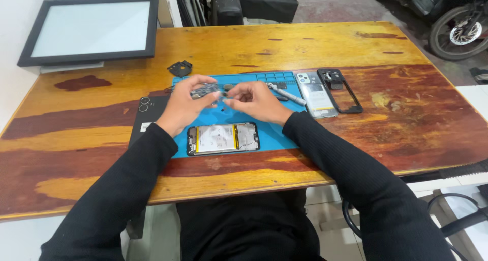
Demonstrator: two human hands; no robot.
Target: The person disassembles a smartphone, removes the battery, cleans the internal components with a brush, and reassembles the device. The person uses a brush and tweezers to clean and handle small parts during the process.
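A: I've got both hands up over the blue mat (277, 134), near its far half. The left hand (184, 106) pinches a small circuit board (205, 91) between thumb and fingertips, closed tight on it.

B: And the right?

A: The right hand (254, 102) sits just right of the board, fingers drawn narrow toward the board's right end. Whether it grips a tiny part there or just touches the board, I can't tell (too small, and the fingers cover it).

B: How does the board lie?

A: Long axis runs left to right, roughly level, held above the mat. It's in the left hand's grasp; from the right hand it lies straight to the left, right at its fingertips.

B: What's below?

A: The opened phone (222, 138) lies flat on the mat, nearer to me than both hands, long side running left to right, with its battery showing. Nothing stands between the hands and it.

B: Around the edges?

A: A screwdriver (287, 94) lies on the mat just right of my right hand, close to the knuckles. Farther right sit a pale back cover (316, 94) and a black frame (341, 90), side by side on the table (325, 47). Left of my left wrist lies a dark phone (146, 113), partly under the sleeve. A small black part (180, 67) rests at the mat's far left corner, and a monitor (91, 29) lies at the far left.
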